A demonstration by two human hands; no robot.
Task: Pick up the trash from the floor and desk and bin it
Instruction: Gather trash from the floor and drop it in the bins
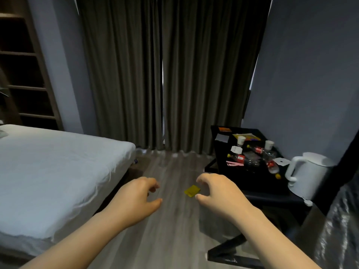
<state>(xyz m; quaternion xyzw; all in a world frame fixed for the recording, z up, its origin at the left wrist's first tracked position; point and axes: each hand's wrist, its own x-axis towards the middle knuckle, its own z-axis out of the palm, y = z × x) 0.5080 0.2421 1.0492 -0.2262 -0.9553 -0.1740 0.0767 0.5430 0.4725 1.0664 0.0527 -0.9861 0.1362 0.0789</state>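
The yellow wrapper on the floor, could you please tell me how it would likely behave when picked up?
The yellow wrapper looks thin and flat, so it is probably light and floppy. Lying flat on the smooth floor, it may slide rather than lift. It seems unlikely to roll.

The grey wood-grain floor at centre looks smooth, faintly sheeny. The curtains above are heavy matt cloth. The bed sheet at left is wrinkled white cloth. At right, the black desk is glossy, bearing crinkled clear-plastic bottles and paper cups; the kettle is smooth white plastic
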